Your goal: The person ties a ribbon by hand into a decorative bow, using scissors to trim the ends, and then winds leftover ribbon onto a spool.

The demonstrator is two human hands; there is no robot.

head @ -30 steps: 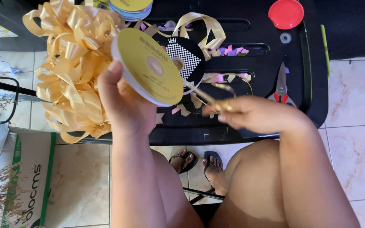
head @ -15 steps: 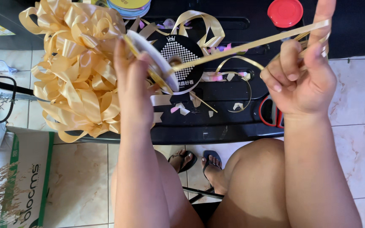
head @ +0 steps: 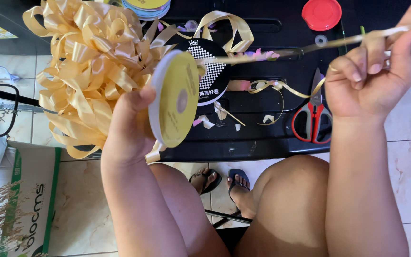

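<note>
Where pale floor tiles point(head: 405, 157) spread, a black table point(head: 262, 138) stands — scrap-strewn.

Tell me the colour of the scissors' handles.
Red, on the scissors lying on the black table; head view.

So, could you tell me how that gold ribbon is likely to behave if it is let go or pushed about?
The ribbon is probably floppy: it runs straight only where it is pulled taut between the spool and the right hand. It seems very light, and apt to curl, judging by the loose curls on the black table.
</note>
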